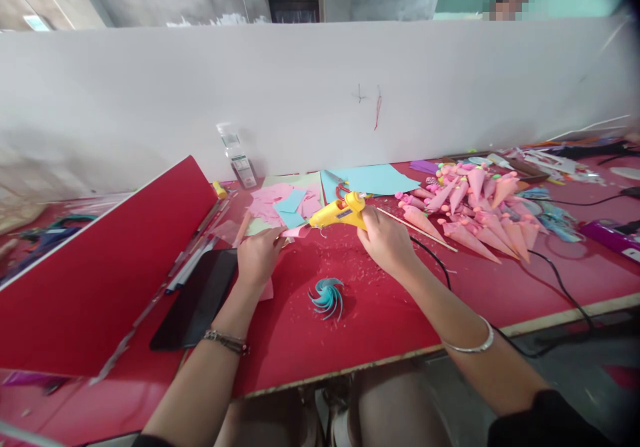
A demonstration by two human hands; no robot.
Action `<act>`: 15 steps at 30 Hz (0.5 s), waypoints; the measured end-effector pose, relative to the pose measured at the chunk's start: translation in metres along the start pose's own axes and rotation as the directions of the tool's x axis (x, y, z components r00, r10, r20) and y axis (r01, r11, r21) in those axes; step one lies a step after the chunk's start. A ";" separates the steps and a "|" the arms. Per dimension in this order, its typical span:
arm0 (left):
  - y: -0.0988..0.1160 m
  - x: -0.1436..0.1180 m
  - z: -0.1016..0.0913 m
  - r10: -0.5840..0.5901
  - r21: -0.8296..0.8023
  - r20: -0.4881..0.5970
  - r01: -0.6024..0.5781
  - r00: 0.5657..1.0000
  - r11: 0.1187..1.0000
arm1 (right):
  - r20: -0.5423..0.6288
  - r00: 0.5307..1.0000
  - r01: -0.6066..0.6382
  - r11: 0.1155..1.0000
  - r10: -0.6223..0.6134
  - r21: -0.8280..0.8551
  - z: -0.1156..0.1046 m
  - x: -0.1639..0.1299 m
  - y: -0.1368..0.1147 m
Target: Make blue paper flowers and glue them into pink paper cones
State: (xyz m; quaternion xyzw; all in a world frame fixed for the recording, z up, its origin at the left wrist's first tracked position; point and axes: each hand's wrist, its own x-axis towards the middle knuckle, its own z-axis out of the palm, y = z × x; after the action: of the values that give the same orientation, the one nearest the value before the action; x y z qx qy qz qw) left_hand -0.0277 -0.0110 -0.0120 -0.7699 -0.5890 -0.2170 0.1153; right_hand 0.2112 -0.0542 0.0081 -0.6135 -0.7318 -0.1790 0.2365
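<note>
My right hand (387, 239) is wrapped round the handle of a yellow glue gun (340, 212), its nozzle pointing left. A small pink paper piece (297, 232) is pinched in my left hand (259, 255), close to the nozzle. On the red tabletop between my forearms lies a teal paper pinwheel shape (327, 297) with curved blades. Behind my hands are pink paper scraps (265, 200) and light blue paper pieces (291, 202). A black cord (443, 267) trails on the table to the right of the glue gun.
Many pink paper cones (480, 217) are heaped on the right, with a thin wooden stick (420, 230) beside them. A dark tablet (200, 300) and a red board (115, 267) are on the left. A clear bottle (241, 164) stands by the white partition (300, 100).
</note>
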 end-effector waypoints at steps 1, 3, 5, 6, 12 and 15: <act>0.000 0.000 0.000 -0.001 -0.002 0.002 0.001 1.000 1.000 | -0.010 1.000 -0.001 1.000 0.001 -0.002 0.000 0.000 0.000; 0.001 0.000 0.000 -0.002 -0.008 -0.001 0.002 1.000 1.000 | -0.037 0.999 -0.003 1.000 0.003 -0.004 0.000 0.000 0.000; 0.001 0.000 -0.001 -0.002 -0.011 -0.007 0.002 1.000 1.000 | -0.067 0.998 -0.011 1.000 0.012 0.006 0.001 -0.001 0.001; 0.001 0.000 -0.001 -0.002 -0.011 -0.008 0.002 1.000 1.000 | -0.079 0.997 -0.016 1.000 0.018 0.016 0.002 -0.001 0.001; 0.002 0.002 -0.001 -0.009 -0.068 0.018 0.011 1.000 0.998 | -0.121 0.992 -0.016 0.997 0.026 0.080 0.006 -0.002 0.004; 0.001 0.003 0.002 -0.006 -0.109 0.028 0.009 1.000 0.994 | -0.140 0.989 -0.036 0.996 0.047 0.082 0.008 -0.001 0.008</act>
State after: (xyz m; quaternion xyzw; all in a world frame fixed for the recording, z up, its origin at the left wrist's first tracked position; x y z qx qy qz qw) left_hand -0.0263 -0.0079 -0.0121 -0.7756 -0.5809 -0.2385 0.0641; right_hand 0.2179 -0.0491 0.0003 -0.6047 -0.7067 -0.1878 0.3157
